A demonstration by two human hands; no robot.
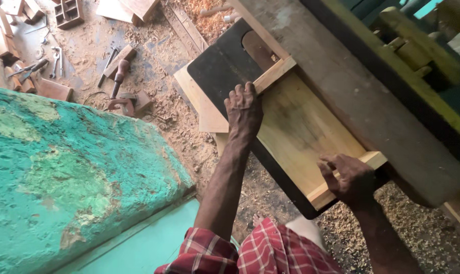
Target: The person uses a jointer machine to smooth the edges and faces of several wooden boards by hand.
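Turquoise slab [62, 172], patchy and worn, fills 8 to 9 o'clock; biggest thing in view. Heavy grey timber beam [372, 96] runs diagonally from 12 down to 4 o'clock. Sawdust-covered floor [154, 66] takes the top left and bottom right.

Pale wooden board [301, 132] sits at centre, lying flat on a dark panel [214, 71], its long edge butted against the beam. Two light wood battens [275, 73] cross the board's ends, one at 12, one at 4 o'clock.

Left hand [244, 112] lies palm down, fingers spread, on the board's near edge just below the upper batten, fingertips touching that batten. Right hand [349, 177] is curled over the lower batten's end at 4 o'clock, fingers bent around it, pressing rather than fully clamped. Hands well apart, one at each end of the board.

Red checked cloth [260, 251] at 6 o'clock. Loose hand tools [119, 76], including a wood-handled one and spanners, plus offcuts at 10 to 11 o'clock on the floor. Small compartmented wooden box [69, 12] at 11.
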